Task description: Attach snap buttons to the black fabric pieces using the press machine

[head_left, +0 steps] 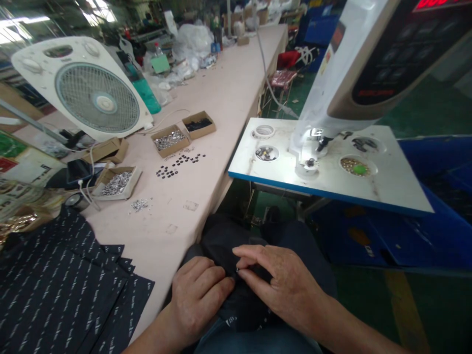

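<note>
A dark fabric piece point(241, 312) with small white lettering lies bunched over my lap. My left hand point(201, 290) is closed on it, with the fingers curled and the thumb pressed against the cloth. My right hand point(283, 275) is in a loose pinch just to the right. At its thumb tip is a tiny shiny metal piece point(237, 270), close against the cloth; its exact kind is too small to tell. The fingertips of the two hands nearly meet.
On the table left are printed black fabric pieces point(73, 290), boxes of metal parts point(117, 184) point(169, 140), a box of black parts point(199, 124), loose black rings point(167, 171) and a white fan point(103, 101). At right stands a pressing machine point(332, 98) on a white board point(398, 182).
</note>
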A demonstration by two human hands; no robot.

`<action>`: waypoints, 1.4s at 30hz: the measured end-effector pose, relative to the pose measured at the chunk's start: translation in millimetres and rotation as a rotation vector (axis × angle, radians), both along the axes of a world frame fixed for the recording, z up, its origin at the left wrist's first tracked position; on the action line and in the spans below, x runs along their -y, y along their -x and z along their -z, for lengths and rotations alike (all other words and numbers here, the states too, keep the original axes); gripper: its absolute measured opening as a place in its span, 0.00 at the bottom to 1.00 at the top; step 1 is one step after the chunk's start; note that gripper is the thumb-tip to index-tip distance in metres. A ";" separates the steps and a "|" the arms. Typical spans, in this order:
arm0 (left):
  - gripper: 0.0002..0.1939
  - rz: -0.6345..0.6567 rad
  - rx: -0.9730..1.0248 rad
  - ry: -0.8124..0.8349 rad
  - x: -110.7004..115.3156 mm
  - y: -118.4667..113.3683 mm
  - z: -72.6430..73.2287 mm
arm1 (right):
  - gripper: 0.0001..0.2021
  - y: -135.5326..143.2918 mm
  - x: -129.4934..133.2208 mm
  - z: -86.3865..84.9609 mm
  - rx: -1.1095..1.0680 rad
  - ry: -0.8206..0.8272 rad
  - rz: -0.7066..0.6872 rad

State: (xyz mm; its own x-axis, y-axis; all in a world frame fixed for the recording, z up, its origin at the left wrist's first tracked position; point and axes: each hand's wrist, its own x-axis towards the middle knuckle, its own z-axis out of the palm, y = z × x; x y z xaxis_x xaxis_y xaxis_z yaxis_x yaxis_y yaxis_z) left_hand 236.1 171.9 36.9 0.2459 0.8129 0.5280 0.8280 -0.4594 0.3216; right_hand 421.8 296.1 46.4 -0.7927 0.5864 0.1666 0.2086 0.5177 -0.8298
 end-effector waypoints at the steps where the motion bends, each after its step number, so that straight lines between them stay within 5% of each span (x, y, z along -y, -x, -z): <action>1: 0.08 0.000 -0.002 0.002 -0.2 -0.1 -0.4 | 0.19 0.3 0.1 -0.1 -0.001 -0.012 0.000; 10: 0.09 0.017 0.016 0.026 -3.8 -0.8 -1.1 | 0.17 3.1 -0.6 -1.3 0.008 -0.183 -0.020; 26: 0.09 -0.011 0.111 0.096 -7.5 -2.2 3.9 | 0.15 2.4 -8.9 -8.0 0.092 -0.213 -0.174; 31: 0.10 -0.071 0.190 0.189 -10.9 -4.8 1.6 | 0.18 -4.8 -15.6 -23.7 0.127 -0.082 -0.233; 34: 0.13 -0.093 0.240 0.233 -12.6 -5.2 1.1 | 0.34 -6.3 -18.1 -29.5 0.165 -0.037 -0.298; 37: 0.14 -0.131 0.280 0.297 -13.2 -5.4 4.2 | 0.40 -3.0 -16.6 -23.9 0.201 -0.024 -0.349; 42: 0.09 -0.209 0.383 0.481 -15.6 -7.8 6.5 | 0.26 5.4 -14.3 0.4 0.210 0.051 -0.298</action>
State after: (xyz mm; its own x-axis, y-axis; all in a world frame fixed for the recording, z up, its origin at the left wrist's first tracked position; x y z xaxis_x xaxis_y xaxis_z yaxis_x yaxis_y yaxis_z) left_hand 243.9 187.5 30.4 -0.0766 0.9907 0.1122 0.6704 -0.0321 0.7413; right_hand 416.4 310.4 46.0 -0.9439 0.3276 -0.0412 0.2231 0.5406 -0.8111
